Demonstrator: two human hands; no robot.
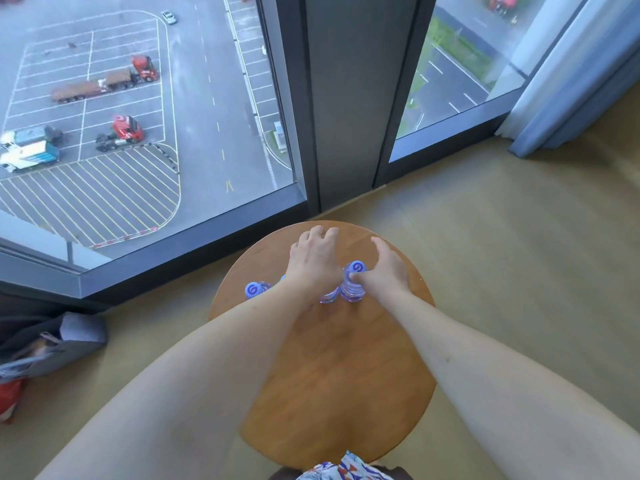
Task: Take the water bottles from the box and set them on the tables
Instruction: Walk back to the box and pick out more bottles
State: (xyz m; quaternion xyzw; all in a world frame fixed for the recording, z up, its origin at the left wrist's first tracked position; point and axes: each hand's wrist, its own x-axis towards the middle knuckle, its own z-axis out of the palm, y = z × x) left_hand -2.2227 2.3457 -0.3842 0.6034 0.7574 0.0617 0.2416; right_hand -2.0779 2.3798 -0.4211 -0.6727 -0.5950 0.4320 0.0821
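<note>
Hands meet over a round wooden table (pixel 332 368) at centre frame, beside a floor-length window; the right hand (pixel 384 271) curls round an upright water bottle (pixel 353 285), probably steadying it as it is set down; the left hand (pixel 313 261) arches with bent fingers over more bottles, its grip hidden, so I cannot tell; another blue-capped bottle (pixel 254 289) stands just left.

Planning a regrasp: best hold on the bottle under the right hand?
Grip the bottle round its neck, just under the cap, coming from the right and above. It stands upright on the table, another bottle sits close on its left, and the left hand crowds that side.
</note>
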